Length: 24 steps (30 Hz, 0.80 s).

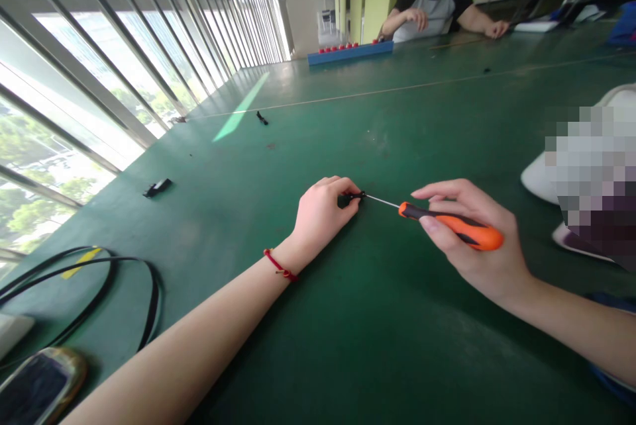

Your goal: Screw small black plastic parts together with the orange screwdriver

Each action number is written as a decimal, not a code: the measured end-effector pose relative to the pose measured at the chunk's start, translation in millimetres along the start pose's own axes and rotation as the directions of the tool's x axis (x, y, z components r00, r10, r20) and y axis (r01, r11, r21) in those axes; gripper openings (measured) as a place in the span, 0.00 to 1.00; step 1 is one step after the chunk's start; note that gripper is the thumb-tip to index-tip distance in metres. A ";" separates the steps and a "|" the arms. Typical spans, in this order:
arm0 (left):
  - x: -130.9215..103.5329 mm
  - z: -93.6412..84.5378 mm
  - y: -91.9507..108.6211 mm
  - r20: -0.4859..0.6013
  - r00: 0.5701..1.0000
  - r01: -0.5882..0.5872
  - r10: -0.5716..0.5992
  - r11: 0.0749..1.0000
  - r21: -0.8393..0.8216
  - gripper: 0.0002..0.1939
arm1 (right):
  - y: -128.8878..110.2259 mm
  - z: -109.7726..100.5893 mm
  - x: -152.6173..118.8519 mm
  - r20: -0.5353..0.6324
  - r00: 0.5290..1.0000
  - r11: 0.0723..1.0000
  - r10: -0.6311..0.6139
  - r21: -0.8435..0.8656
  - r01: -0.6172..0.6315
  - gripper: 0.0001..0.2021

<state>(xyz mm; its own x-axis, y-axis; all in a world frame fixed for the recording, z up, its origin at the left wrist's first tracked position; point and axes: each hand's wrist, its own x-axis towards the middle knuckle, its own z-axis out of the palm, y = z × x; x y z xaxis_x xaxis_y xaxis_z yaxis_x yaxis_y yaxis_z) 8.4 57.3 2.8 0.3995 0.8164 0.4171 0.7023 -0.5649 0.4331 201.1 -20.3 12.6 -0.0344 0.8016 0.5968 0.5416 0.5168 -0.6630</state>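
Near the middle of the green table (318,359), my left hand (325,213) pinches a small black part (352,197) between thumb and fingers. Its exact kind is too small to make out. My right hand (477,239) grips a screwdriver (457,223) with an orange and black handle. Its thin metal shaft points left, and the tip meets the right end of the black part or lies very close to it. The thumb lies along the front of the handle; the index finger is raised off it. A red cord bracelet circles my left wrist.
Small black pieces (158,187) lie on the left and farther back. A black cable (154,292) loops at lower left beside a phone-like device (42,382). Metal railing lines the left edge. A blue rack (350,54) and a seated person are across the table; a blurred white object sits right.
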 end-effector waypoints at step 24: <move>2.4 0.6 -4.6 -0.023 0.994 0.103 -0.104 0.994 -0.036 0.06 | 13.3 9.2 -1.9 0.445 0.896 0.908 0.006 -0.377 0.182 0.15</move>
<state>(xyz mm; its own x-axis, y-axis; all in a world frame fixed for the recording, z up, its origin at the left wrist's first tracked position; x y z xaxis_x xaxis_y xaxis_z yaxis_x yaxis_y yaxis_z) 6.4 61.9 1.3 0.3108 0.8679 0.3876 0.7182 -0.4815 0.5023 200.6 -12.2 -1.6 -0.4015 0.8545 0.3297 0.8022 0.5018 -0.3236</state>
